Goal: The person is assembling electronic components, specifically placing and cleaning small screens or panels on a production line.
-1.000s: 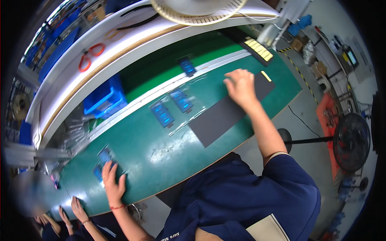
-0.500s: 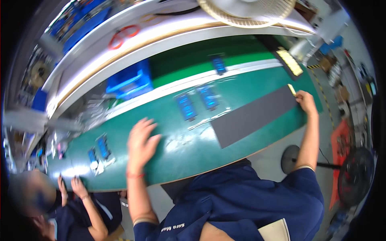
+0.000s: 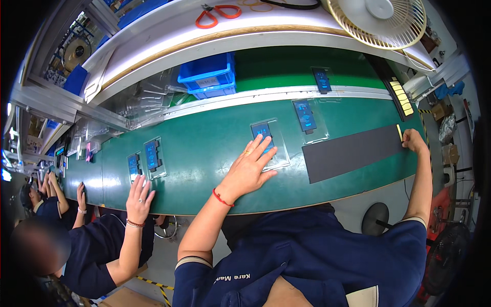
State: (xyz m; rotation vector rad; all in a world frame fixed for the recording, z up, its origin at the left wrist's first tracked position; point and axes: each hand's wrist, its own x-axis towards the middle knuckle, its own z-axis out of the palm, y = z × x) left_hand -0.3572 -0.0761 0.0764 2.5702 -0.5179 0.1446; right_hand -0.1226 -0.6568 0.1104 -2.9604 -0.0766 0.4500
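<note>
Left hand (image 3: 246, 174): spread, newly over black rectangular blue-printed pack (image 3: 260, 128), frame centre | Right hand (image 3: 415, 141): at slim yellow strip (image 3: 399, 132), frame right; pinch unclear

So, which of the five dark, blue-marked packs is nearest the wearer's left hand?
The third pack from the left: in this view the left hand partly covers it with its fingers and overlaps no other pack.

Your shirt (image 3: 312, 256): navy, cream-edged sleeves (image 3: 194, 268); your bracelet (image 3: 223, 200): red. You have a green table (image 3: 204, 148), a plain dark grey mat (image 3: 353, 157) and pale yellow strips (image 3: 400, 133). Packs (image 3: 306, 116): black, blue print. Bins (image 3: 225, 78): blue. Plier handles (image 3: 227, 6): red-orange. Shelf fan (image 3: 380, 8): cream. Floor tape (image 3: 151, 282) beside you: diagonal yellow-and-black stripes.
</note>
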